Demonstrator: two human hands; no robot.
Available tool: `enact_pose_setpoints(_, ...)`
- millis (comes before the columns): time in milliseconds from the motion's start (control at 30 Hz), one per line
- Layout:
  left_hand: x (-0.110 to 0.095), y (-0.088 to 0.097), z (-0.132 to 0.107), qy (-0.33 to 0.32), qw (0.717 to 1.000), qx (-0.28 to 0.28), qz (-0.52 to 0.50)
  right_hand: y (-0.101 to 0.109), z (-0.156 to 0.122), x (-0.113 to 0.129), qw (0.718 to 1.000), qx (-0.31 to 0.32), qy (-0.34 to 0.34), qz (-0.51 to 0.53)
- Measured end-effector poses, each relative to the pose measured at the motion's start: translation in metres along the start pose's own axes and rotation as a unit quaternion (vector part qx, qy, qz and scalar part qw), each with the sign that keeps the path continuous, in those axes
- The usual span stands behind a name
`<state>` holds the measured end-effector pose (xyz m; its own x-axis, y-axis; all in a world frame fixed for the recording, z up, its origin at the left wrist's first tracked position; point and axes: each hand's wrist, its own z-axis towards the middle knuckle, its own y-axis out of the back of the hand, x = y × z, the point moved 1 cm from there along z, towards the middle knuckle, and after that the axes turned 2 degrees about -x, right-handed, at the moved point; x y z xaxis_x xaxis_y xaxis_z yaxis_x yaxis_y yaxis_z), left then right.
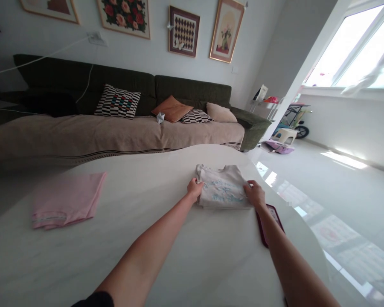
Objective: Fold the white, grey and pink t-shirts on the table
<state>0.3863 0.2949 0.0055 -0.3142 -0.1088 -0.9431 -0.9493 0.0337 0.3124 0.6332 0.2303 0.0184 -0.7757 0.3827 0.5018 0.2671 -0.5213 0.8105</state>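
A folded light grey shirt (pixel 223 187) with blue lettering lies toward the right side of the white table (pixel 141 238). My left hand (pixel 195 189) pinches its left edge, fingers closed on the cloth. At the opposite edge, my right hand (pixel 255 194) grips the shirt with its fingers curled. Partly under my right forearm is a dark red-rimmed tray-like object (pixel 276 216); what it holds I cannot make out. Far to the left, a folded pink garment (pixel 68 198) rests flat on the table.
Behind the table stands a dark green sofa (pixel 192 90) with a beige cover (pixel 124 133) and several cushions. The table's curved right edge borders a shiny tiled floor (pixel 348 204). A white stool (pixel 286 135) and a purple item (pixel 280 147) are near the window wall.
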Motion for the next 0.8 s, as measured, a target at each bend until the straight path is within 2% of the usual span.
enact_pose_setpoints(67, 0.013, 0.000, -0.005, 0.011, 1.000, 0.022, 0.017, -0.007, -0.008, 0.005, 1.000, -0.003, 0.000, -0.025)
enact_pose_setpoints(133, 0.020, 0.003, -0.012, 0.011, 0.998, 0.050, 0.033, -0.013, -0.021, 0.015, 0.997, -0.012, 0.041, -0.069)
enact_pose_setpoints(200, 0.022, 0.006, -0.020, 0.007, 0.996, 0.078, 0.048, -0.019, -0.034, 0.027, 0.985, 0.025, 0.118, -0.124)
enact_pose_setpoints(267, 0.022, 0.009, -0.030, 0.003, 0.992, 0.105, 0.063, -0.025, -0.045, 0.035, 0.967, 0.094, 0.171, -0.163)
enact_pose_setpoints(333, 0.023, 0.018, -0.041, -0.005, 0.989, 0.127, 0.076, -0.026, -0.053, 0.039, 0.957, 0.140, 0.179, -0.179)
enact_pose_setpoints(400, 0.027, 0.037, -0.052, -0.022, 0.987, 0.131, 0.089, -0.022, -0.061, 0.041, 0.961, 0.129, 0.176, -0.170)
enact_pose_setpoints(467, 0.035, 0.071, -0.060, -0.046, 0.987, 0.104, 0.110, -0.013, -0.077, 0.044, 0.970, 0.077, 0.187, -0.133)
enact_pose_setpoints(567, 0.058, 0.151, -0.070, -0.071, 0.984, -0.001, 0.163, -0.001, -0.128, 0.052, 0.971, 0.011, 0.236, -0.028)
enact_pose_setpoints(700, 0.093, 0.267, -0.088, -0.060, 0.950, -0.187, 0.241, -0.003, -0.232, 0.068, 0.956, 0.068, 0.278, 0.071)
enact_pose_setpoints(767, 0.108, 0.307, -0.100, -0.043, 0.928, -0.254, 0.270, -0.011, -0.277, 0.077, 0.951, 0.104, 0.283, 0.069)
enact_pose_setpoints(800, 0.115, 0.321, -0.106, -0.029, 0.918, -0.277, 0.284, -0.015, -0.294, 0.082, 0.951, 0.116, 0.282, 0.056)
